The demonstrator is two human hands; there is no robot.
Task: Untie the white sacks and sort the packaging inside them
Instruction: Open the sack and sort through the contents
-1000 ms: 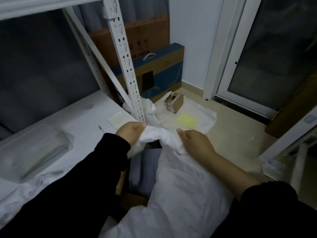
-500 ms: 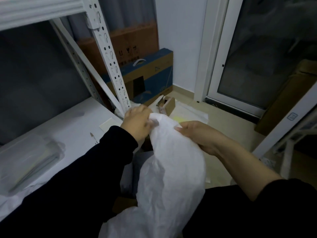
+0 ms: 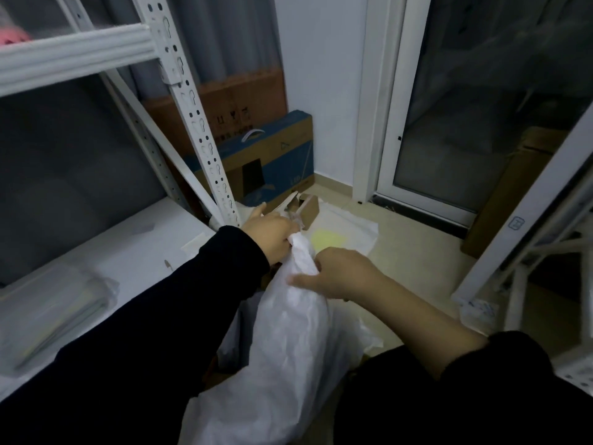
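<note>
- Dim storeroom corner: pale tiled floor (image 3: pixel 401 245), white slotted shelf upright (image 3: pixel 192 123) on the left, glass door (image 3: pixel 465 123) on the right.
- Against the back wall, blue flat carton (image 3: pixel 272 162) with a carry handle.
- On the floor beyond the hands, small open cardboard box (image 3: pixel 309 211), then a yellow sheet (image 3: pixel 327 240) lying on a flattened white bag (image 3: pixel 356 226).
- Front and centre: 1 white sack (image 3: pixel 282 354), propped up between the 2 dark sleeves, thin and crinkled, puffed at the belly, narrowing to a gathered neck at the far end.
- Long axis running from close to the body up and away to that neck.
- Left hand (image 3: pixel 269 236) right at the tip, fingers curled tight over the gathered neck. Tie hidden underneath, so no telling whether knotted or loose.
- Right hand (image 3: pixel 340 274) just below, fingers pinching the neck from the right side, thumb laid across the sack's front.
- Left nearer the tie, right nearer the bulk. Best guess for what comes next: bracing with the right, teasing the tie open with the left.
- Nothing of the contents showing through.
- Over on the white shelf board (image 3: pixel 112 252), clear plastic packets (image 3: pixel 54 309), well apart from the sack.
</note>
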